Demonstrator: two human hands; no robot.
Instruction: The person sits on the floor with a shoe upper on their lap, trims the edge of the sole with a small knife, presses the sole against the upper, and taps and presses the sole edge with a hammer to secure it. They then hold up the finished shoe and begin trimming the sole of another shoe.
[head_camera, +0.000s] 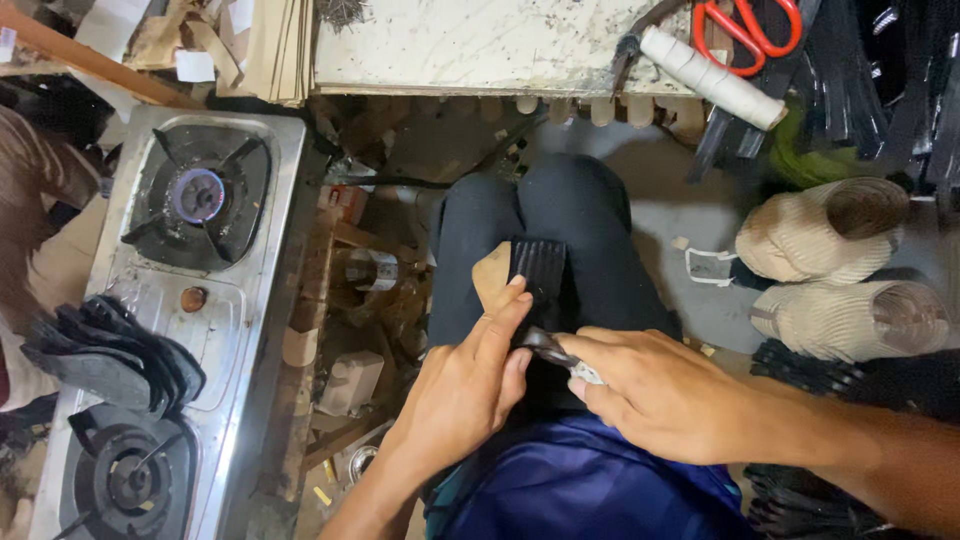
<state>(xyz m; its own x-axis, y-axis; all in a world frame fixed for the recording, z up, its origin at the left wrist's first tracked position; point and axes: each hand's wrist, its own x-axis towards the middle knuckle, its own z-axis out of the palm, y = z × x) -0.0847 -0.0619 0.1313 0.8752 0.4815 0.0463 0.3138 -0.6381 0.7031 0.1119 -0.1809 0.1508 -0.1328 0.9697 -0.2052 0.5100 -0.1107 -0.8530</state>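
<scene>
both hands meet over the person's lap. left hand (462, 385) lies with its fingers flat and together, pressing a ribbed black strap (540, 272) down on a wooden last (491, 277) that rests on the knee, likely so the strap stays put while it is worked. right hand (668, 392) has its fingers curled and closed on a small metal tool (556, 351), its tip lying under the left fingertips at the strap's near end; the grip sits low, probably for control.

at the left stands a steel stove (262, 262) with two burners; the far one shows a small blue flame (198, 194), perhaps for warming material. a stack of dark sole pieces (105, 352) lies at its left edge, too overlapped to count. on the floor at the right sit two woven beige shoes (835, 270), side by side, with black straps (880, 80) heaped beyond them. on the counter's far right corner are one pair of orange-handled scissors (745, 25) and one white roll (712, 77), within reach.
</scene>
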